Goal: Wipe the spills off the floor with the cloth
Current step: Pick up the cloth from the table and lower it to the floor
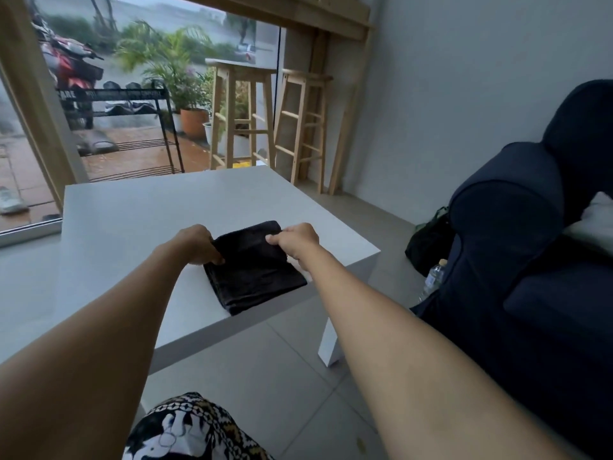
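A folded black cloth (253,277) lies near the front right corner of a low white table (139,214). My left hand (197,242) pinches the cloth's upper left edge. My right hand (295,240) pinches its upper right edge, and the top layer is lifted a little between the two hands. The grey tiled floor (288,376) shows below the table; I can make out no clear spill on it, only a small yellowish speck (360,443) near the bottom.
A dark blue sofa (530,260) fills the right side, with a plastic bottle (433,278) and a dark bag (428,240) on the floor beside it. Two wooden stools (243,117) stand by the glass front. My patterned clothing (192,429) is at the bottom.
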`<state>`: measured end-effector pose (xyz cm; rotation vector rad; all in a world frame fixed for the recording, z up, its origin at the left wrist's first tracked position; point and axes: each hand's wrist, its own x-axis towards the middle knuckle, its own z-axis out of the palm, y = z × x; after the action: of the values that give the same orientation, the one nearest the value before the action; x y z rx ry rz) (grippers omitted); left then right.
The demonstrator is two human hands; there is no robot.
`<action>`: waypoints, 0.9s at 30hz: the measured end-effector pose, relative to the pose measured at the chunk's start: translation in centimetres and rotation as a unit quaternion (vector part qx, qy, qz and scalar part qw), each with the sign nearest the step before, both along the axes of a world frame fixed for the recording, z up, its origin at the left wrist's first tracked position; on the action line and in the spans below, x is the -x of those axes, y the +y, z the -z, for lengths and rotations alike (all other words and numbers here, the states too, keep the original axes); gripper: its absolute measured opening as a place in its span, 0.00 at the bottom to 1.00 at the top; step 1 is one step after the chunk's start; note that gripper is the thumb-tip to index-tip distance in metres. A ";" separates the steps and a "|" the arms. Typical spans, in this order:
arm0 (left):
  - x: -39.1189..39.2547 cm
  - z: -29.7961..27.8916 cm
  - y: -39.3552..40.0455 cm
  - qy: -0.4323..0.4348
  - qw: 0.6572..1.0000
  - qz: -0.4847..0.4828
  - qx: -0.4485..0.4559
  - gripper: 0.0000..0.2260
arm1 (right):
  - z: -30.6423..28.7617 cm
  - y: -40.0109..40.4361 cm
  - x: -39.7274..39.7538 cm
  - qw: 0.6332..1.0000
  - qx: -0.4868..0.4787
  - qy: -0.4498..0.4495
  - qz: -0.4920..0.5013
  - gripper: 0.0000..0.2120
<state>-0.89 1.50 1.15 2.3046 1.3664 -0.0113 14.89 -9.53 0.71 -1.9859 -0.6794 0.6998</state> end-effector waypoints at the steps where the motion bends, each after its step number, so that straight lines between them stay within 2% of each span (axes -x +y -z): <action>1: -0.1 -0.4 -0.4 -0.019 1.000 -0.001 0.013 0.18 | -0.5 -0.7 -0.2 1.000 -0.010 0.001 0.001 0.16; 5: -1.0 -2.9 -2.7 -0.105 0.990 0.014 0.096 0.13 | -2.1 -4.0 -1.6 0.999 -0.037 -0.016 0.024 0.16; 10: -4.2 -5.5 -7.1 -0.171 0.974 0.080 0.125 0.25 | -3.1 -10.1 -5.1 0.996 -0.030 -0.058 0.060 0.08; 14: -8.3 -5.7 -12.7 -0.185 0.966 0.137 0.119 0.30 | -3.8 -17.7 -7.6 0.991 -0.026 -0.080 0.103 0.18; 20: -14.4 -4.0 -21.6 -0.186 0.955 0.221 0.071 0.22 | -2.6 -29.4 -12.1 0.981 -0.021 -0.083 0.172 0.20; 23: -17.3 -3.3 -25.7 -0.181 0.944 0.264 0.081 0.20 | -1.5 -34.7 -13.3 0.976 -0.025 -0.076 0.203 0.05; 24: -18.3 -3.0 -27.0 -0.177 0.941 0.274 0.090 0.21 | -1.2 -36.4 -13.5 0.974 -0.024 -0.078 0.213 0.03; 27: -21.1 -1.6 -30.5 -0.172 0.934 0.298 0.093 0.22 | 0.6 -40.4 -15.0 0.965 -0.017 -0.081 0.248 0.08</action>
<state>20.22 -28.99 2.78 2.3267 0.4451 0.0658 29.84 -49.95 0.09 -2.0804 -0.2587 0.2246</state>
